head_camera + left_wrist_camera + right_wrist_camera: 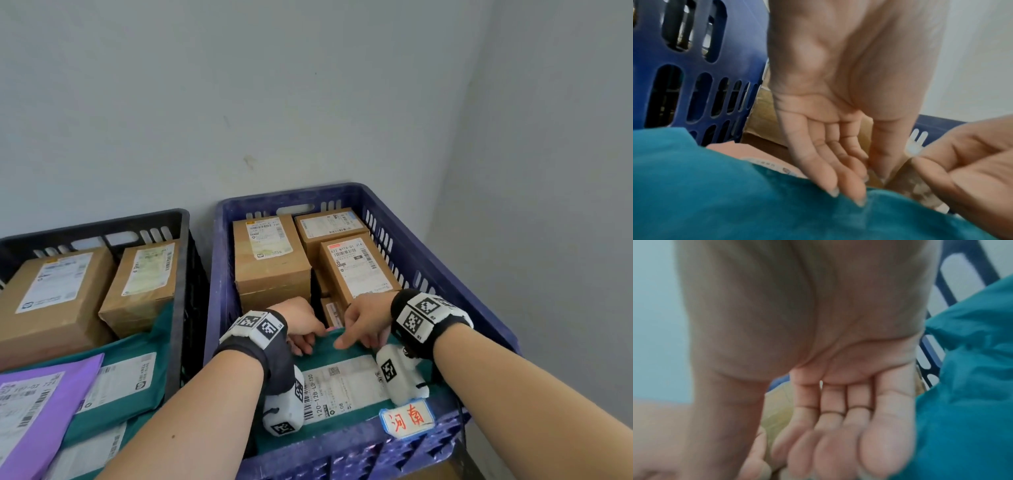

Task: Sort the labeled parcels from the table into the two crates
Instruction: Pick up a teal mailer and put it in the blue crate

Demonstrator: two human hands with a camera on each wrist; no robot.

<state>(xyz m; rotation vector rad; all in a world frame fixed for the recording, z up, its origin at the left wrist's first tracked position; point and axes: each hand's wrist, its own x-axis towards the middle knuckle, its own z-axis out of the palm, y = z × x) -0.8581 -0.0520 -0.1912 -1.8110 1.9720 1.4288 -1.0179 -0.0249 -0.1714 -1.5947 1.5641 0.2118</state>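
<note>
- Teal mailer bag (pixel 346 383) lying flat in the near half of the blue crate (pixel 404 219), label up, near edge against the crate's near wall beside a handwritten tag (pixel 407 418).
- Left hand (pixel 301 323) at the bag's far edge, fingers (pixel 840 181) straight and pressed on the teal film, gripping nothing.
- Right hand (pixel 366 320) just beside it on the same edge, fingers (pixel 840 426) extended and relaxed, holding nothing.
- Far half of the blue crate packed with brown boxes (pixel 272 260), touching the far and right walls; only a narrow dark gap between them.
- Black crate (pixel 178 274) at left, wall to wall with the blue one, holding two brown boxes (pixel 51 294), teal bags and a purple mailer (pixel 44 404).
</note>
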